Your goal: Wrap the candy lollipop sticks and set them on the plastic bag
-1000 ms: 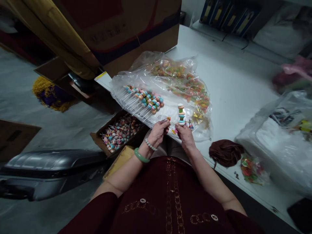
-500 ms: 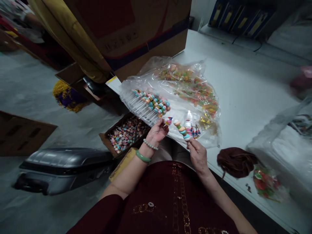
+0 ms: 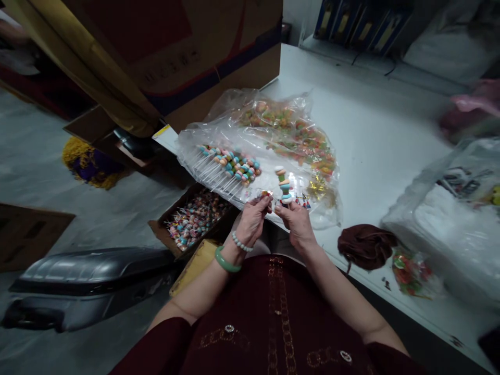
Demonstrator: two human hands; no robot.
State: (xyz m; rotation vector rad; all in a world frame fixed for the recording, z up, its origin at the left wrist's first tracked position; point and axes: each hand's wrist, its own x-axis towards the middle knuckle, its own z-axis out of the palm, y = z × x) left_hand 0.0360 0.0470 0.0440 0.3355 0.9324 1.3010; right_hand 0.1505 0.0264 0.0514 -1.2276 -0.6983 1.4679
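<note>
The right hand [image 3: 296,224] pinches a candy stick [image 3: 284,183] tight. The left hand [image 3: 252,221] pinches a tiny orange bit [image 3: 266,194].

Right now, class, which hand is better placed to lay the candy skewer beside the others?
The right hand, probably: its fingers pinch the candy skewer; the left hand pinches a small item.

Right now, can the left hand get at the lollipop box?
Probably yes: the left hand is close beside the lollipop box, whose open top has nothing over it, though the hand pinches a small item.
</note>
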